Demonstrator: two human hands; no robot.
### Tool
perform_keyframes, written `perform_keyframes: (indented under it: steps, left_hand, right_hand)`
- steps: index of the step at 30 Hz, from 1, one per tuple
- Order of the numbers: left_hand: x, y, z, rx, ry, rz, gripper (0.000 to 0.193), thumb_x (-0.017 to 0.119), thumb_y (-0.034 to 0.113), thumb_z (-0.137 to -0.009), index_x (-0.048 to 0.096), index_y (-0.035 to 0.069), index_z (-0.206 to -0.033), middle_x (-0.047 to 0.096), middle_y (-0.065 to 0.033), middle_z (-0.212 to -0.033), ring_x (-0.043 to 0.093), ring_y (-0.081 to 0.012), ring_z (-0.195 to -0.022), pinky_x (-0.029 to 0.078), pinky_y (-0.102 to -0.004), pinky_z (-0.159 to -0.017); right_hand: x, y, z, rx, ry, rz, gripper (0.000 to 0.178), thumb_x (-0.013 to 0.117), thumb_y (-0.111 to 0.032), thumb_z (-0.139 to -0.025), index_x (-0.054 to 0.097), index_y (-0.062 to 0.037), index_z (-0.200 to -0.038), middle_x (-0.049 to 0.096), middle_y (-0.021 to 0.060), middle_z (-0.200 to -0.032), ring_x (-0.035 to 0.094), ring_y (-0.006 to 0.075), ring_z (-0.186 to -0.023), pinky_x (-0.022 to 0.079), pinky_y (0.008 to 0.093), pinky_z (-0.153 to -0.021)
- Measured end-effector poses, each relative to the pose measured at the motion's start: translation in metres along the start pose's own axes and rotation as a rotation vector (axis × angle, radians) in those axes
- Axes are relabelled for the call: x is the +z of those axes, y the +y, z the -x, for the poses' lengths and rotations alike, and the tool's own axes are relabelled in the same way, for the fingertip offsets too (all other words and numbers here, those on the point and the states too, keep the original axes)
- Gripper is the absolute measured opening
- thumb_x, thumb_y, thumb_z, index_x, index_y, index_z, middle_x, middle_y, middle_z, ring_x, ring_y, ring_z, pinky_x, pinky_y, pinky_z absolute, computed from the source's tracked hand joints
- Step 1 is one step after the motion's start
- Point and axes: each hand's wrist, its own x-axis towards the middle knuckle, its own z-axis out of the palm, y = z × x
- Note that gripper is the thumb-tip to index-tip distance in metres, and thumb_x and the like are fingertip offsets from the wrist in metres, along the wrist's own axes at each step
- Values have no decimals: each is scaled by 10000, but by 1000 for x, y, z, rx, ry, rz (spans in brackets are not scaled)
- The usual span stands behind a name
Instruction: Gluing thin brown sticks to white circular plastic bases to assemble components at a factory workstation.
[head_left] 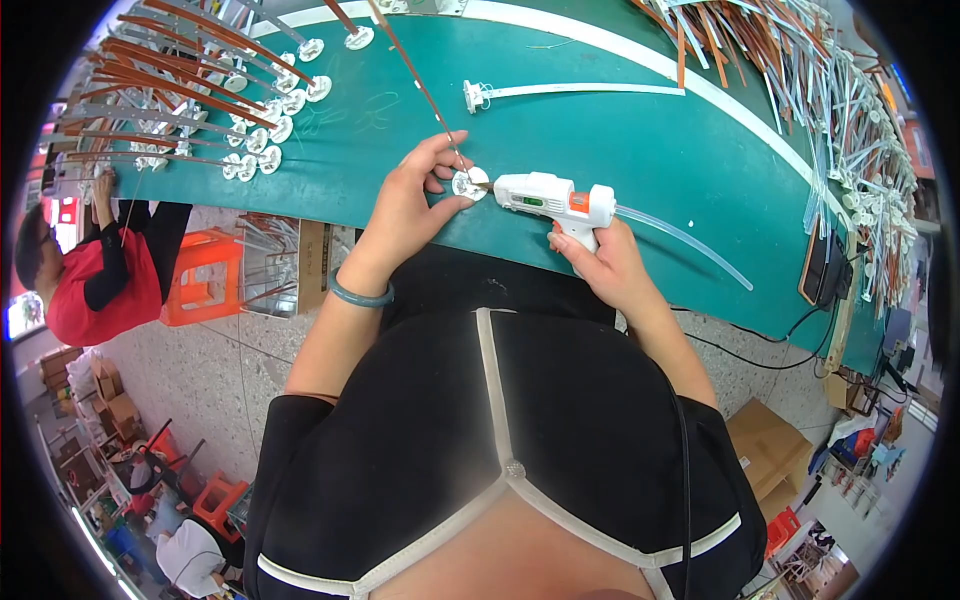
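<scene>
My right hand (608,262) is wrapped round the handle of a white hot glue gun (540,190) with a small green display and a clear glue stick (690,245) trailing from its back. The gun's nozzle meets a small white round base (470,184) lying on the table. My left hand (412,195) closes on that base from the left, its thumb at the near edge and its fingers curled on the far side. From the base a thin brown strip (415,75) rises toward the top, leaning left.
A green table (560,130) carries several upright strips on white bases (270,135) at the left. A single white strip with a base (580,90) lies beyond the gun. Many loose strips (840,150) are heaped at the right. Left sits a person in red (110,280) near an orange stool (200,280).
</scene>
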Motion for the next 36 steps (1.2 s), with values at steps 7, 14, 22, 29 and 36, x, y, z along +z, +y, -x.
perform_keyframes:
  steps: [7, 14, 22, 29, 36]
  left_hand:
    - [-1, 2, 1, 8, 36, -27, 710, 803, -11, -691, 519, 70, -1337, 652, -27, -1107, 553, -117, -896, 440, -244, -743]
    - [-18, 39, -4, 210, 84, -86, 404, 817, 105, -723, 679, 78, -1101, 635, -60, -1095, 579, -173, -934, 471, -291, -771]
    - [-38, 10, -48, 184, 268, 10, 45, 722, 35, -828, 721, 20, -870, 704, -70, -868, 660, -137, -806, 522, -260, -716]
    - [-93, -27, -152, 108, 650, -311, 219, 737, 228, -845, 751, 38, -955, 714, -85, -767, 664, -137, -692, 513, -268, -655]
    - [-87, -49, -178, -34, 608, -251, 193, 727, 203, -851, 752, 45, -958, 731, -97, -804, 700, -169, -734, 535, -280, -681]
  right_hand:
    - [-8, 7, -2, 71, -78, -242, 216, 605, -135, -915, 611, 5, -1079, 668, 72, -926, 602, 117, -786, 469, 248, -702]
    - [-30, 24, 19, 158, 66, -618, 398, 542, -176, -930, 497, 70, -1240, 661, 145, -998, 602, 135, -720, 479, 241, -642]
    - [-41, 33, 22, 70, 204, -719, 372, 537, -169, -949, 488, 70, -1230, 649, 171, -994, 597, 140, -708, 480, 247, -622]
    - [-42, 34, 17, 97, 176, -701, 412, 538, -173, -939, 455, 68, -1263, 637, 180, -992, 591, 152, -711, 472, 249, -613]
    - [-42, 35, 19, 113, 196, -702, 433, 546, -178, -935, 451, 72, -1276, 635, 178, -1002, 592, 150, -713, 471, 249, -619]
